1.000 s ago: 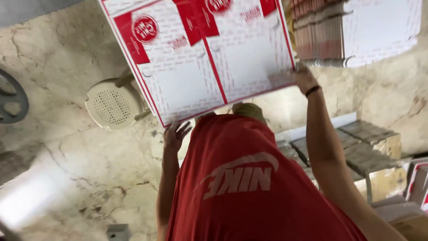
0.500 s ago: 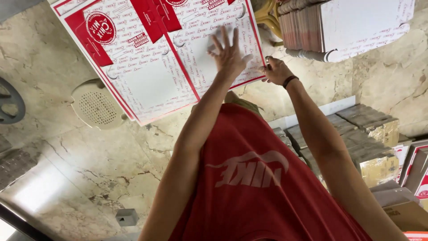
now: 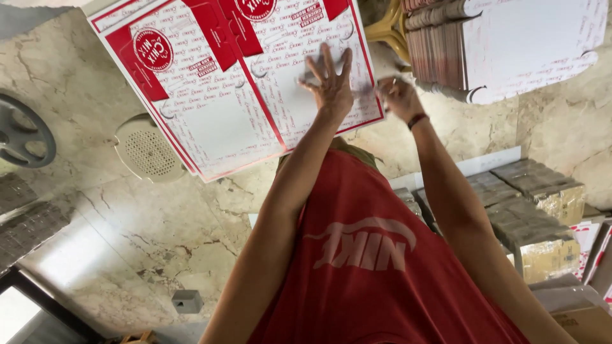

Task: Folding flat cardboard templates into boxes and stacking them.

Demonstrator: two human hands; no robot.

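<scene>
A stack of flat white cardboard box sheets with red print [image 3: 223, 95] lies on the marble floor ahead of me. My left hand [image 3: 331, 79] rests flat on the top sheet near its right edge, fingers spread, holding nothing. My right hand [image 3: 398, 95], with a dark band on the wrist, is at the sheet's right edge with its fingers curled on it; it is blurred. My red shirt [image 3: 370, 255] fills the lower middle of the view.
A second, thick stack of flat box sheets [image 3: 510, 44] lies at the top right, beside a yellow plastic leg [image 3: 389, 25]. A round white perforated stool top [image 3: 150, 150] and a black wheel [image 3: 22, 130] are on the left. Wrapped carton bundles [image 3: 529, 204] sit on the right.
My left hand rose from beside my torso and landed flat on the top sheet. My right hand stayed at the sheet's right edge. The view shifted slightly.
</scene>
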